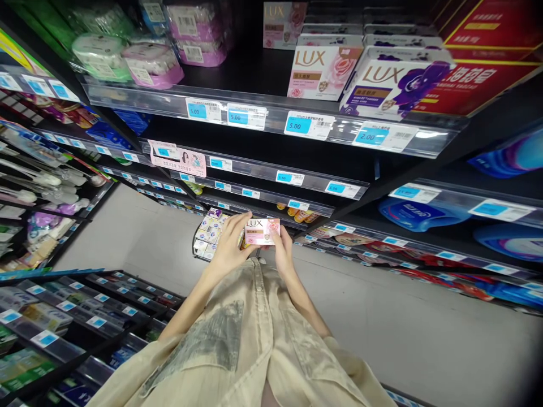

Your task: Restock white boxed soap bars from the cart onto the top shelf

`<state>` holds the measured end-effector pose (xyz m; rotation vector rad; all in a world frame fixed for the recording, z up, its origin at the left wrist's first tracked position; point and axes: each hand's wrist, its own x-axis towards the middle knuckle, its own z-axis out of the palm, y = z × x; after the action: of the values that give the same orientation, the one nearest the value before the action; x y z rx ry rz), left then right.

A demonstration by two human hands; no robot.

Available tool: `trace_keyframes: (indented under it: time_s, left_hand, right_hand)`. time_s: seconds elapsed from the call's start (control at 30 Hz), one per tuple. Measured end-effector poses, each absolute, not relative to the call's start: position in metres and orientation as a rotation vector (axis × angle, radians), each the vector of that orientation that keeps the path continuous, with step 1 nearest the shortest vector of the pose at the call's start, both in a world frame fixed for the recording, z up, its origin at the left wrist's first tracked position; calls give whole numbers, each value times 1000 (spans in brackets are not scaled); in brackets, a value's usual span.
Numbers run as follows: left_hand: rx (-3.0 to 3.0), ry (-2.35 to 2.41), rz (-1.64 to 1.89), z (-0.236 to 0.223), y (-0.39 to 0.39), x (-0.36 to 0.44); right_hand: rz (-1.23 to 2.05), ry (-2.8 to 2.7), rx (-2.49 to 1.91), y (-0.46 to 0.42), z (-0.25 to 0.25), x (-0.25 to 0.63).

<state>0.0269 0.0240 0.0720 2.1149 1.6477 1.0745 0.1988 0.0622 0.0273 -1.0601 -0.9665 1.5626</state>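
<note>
A small pink soap box [262, 231] marked LUX is held low in front of me by both hands. My left hand [229, 243] grips its left end with fingers curled over the top. My right hand [283, 251] holds the right end from below and behind. Just beyond the hands a wire basket [207, 235] on the floor holds several small boxes. High on the shelf stand more soap boxes: a pink LUX box [322, 70] and a purple LUX box [392, 82].
Black shelves with blue price tags [298, 124] rise ahead and to the right. Blue refill pouches [418, 215] lie on the right shelves. Toothbrushes and packets fill the left racks [42, 186]. Grey floor [403, 322] runs between the shelving.
</note>
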Motion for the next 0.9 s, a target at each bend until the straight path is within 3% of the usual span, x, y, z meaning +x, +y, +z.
trace_keyframes:
  time_s: [0.33, 0.53, 0.7, 0.9]
  left_hand:
    - [2041, 1612, 1202, 69, 21, 34]
    - [1406, 1321, 1405, 58, 16, 27]
    - [1070, 928, 1631, 56, 14, 27]
    - [787, 784, 1646, 64, 9, 32]
  right_hand:
    - [1581, -1132, -849, 54, 28, 206]
    - [1597, -1247, -687, 48, 32, 206]
    - [1450, -1217, -807, 48, 34, 202]
    - [1522, -1275, -806, 44, 35, 201]
